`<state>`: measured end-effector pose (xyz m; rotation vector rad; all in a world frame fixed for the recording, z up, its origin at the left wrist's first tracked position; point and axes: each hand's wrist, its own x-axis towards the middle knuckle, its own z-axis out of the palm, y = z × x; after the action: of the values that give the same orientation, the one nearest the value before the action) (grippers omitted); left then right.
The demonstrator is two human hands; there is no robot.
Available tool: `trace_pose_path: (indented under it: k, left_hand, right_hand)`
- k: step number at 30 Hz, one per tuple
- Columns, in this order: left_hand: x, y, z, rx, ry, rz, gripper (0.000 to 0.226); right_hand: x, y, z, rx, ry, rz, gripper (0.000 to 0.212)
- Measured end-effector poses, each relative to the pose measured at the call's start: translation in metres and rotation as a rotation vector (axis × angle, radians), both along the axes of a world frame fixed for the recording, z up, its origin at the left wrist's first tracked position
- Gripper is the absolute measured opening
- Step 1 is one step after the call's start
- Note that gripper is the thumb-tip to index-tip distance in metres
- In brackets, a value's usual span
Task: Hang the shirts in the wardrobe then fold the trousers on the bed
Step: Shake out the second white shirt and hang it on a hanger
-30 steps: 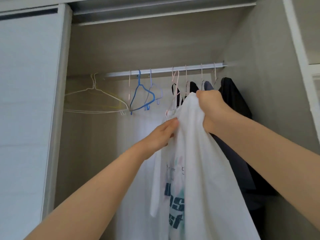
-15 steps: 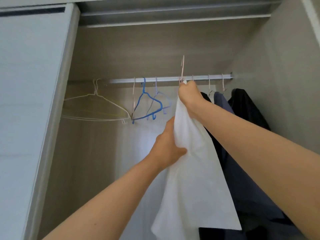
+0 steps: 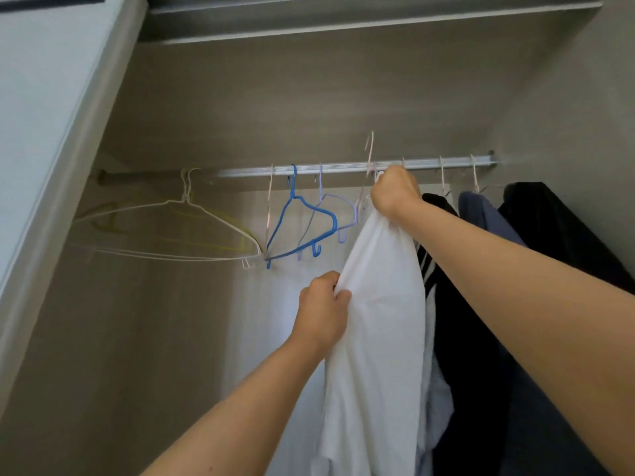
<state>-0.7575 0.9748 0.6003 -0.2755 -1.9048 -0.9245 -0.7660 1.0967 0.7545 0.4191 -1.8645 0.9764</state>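
My right hand is a tight fist, fingers curled round the bunched top of the white cotton shirt. It sits right up at the silver metal wardrobe rail, knuckles just under it. A thin pale pink wire hook sticks up from the fist to above the rail. It is blurred, and I cannot tell whether it has caught the rail.

My left hand is lower and to the left, fingers and thumb curled over a fold at the shirt's left edge, gripping it firmly.

The shirt hangs inside the wardrobe with its long axis close to vertical, top end at the rail and the body running down out of the bottom of the view, spreading wider below my left hand.

Left of it on the rail hang a bright blue plastic hanger and a white wire hanger, both bare. Just right of the shirt is a black garment with white stripes, then a blue-grey garment and a plain black garment.
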Motion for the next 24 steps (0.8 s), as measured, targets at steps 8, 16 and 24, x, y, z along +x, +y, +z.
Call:
trace_pose_path:
  k: [8, 16, 24]
  left_hand:
    - [-0.029, -0.004, -0.01, -0.008, -0.007, -0.034, 0.013]
    - [-0.035, -0.015, -0.035, 0.007, -0.039, -0.091, 0.017]
    - [-0.015, -0.016, -0.047, 0.011, 0.0, -0.068, 0.025]
  right_hand:
    - [-0.03, -0.003, 0.001, 0.128, 0.009, -0.041, 0.013]
    - [-0.028, -0.017, -0.02, 0.199, 0.041, -0.169, 0.018]
    - [-0.006, -0.015, -0.069, 0.384, 0.364, -0.372, 0.026]
